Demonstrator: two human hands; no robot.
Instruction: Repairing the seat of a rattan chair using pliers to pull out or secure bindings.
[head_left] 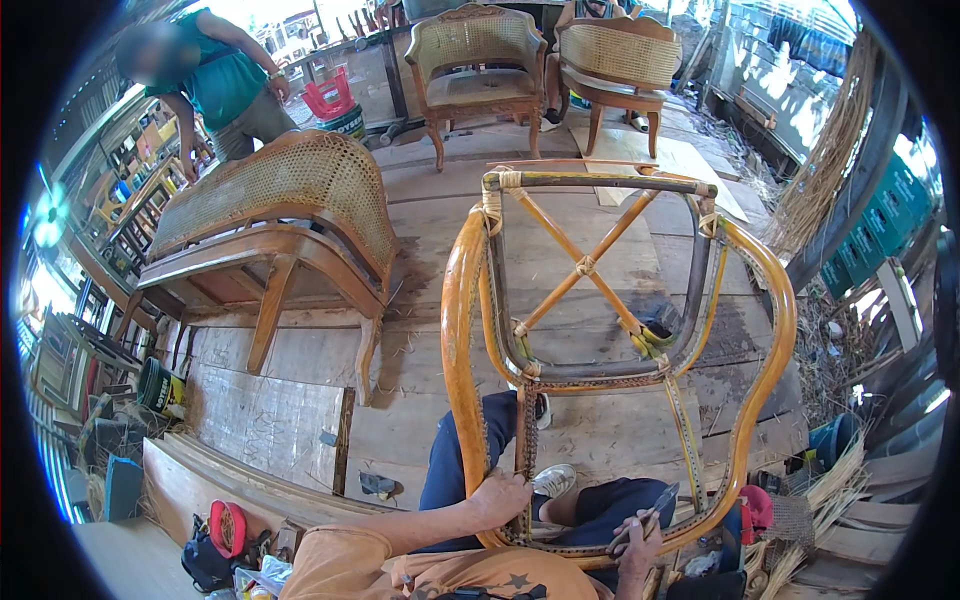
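A bare rattan chair frame (610, 330) stands tipped up on the plank floor (440, 410) in front of the seated person, its curved orange outer hoop rising on both sides and a crossed pair of canes lashed together in the middle of the upper opening. The lower end of the frame rests between the person's knees, against dark blue trousers, with a grey shoe (553, 480) showing through the gap.

The left hand (500, 497) is closed around the inner upright of the frame near its bottom — fingers curled over a strip of woven binding there, the thumb on the near side. The right hand (638, 540) sits lower and to the right, just beside the frame's lower rim, gripping a slim dark tool (645, 518) that points up and outward; it looks like a small knife or awl, though the blade is too small to tell for certain.

To the left stands a wooden bench with a woven cane back (280, 215), and beyond it another person in a green shirt (225, 80) bends forward. Two finished cane-backed armchairs (545, 60) stand side by side at the far end of the floor. Bundles of loose rattan strips (830, 160) hang at the right — more lie by the person's right knee.
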